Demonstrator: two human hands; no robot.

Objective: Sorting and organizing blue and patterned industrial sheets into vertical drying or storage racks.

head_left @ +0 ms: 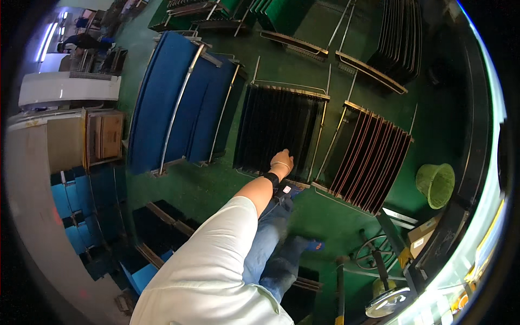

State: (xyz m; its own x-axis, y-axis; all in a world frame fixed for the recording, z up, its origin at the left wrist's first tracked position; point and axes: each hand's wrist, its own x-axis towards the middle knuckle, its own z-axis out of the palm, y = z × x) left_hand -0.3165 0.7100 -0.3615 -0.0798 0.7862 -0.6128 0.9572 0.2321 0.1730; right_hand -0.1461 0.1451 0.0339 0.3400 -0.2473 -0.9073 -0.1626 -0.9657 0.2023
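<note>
My left hand (282, 160) reaches forward over a rack of thin dark panels (273, 122) standing close together on edge. Its fingers look curled in toward the panels' near end, and what they grip, if anything, is hidden. A black band (272, 179) circles the wrist, below a thin bracelet. Metal rods and a pale-edged bar (320, 130) frame the rack. To its right stands a second rack of panels with reddish-brown edges (368, 157). My right hand does not show.
Blue panels (162, 103) fill racks at the left, and more dark panels (398, 43) stand far right. A green bucket (436, 186), a cardboard box (422, 236) and a handwheel (374, 252) are at the right. Far left, a person (86, 41) is beyond a white unit (70, 89).
</note>
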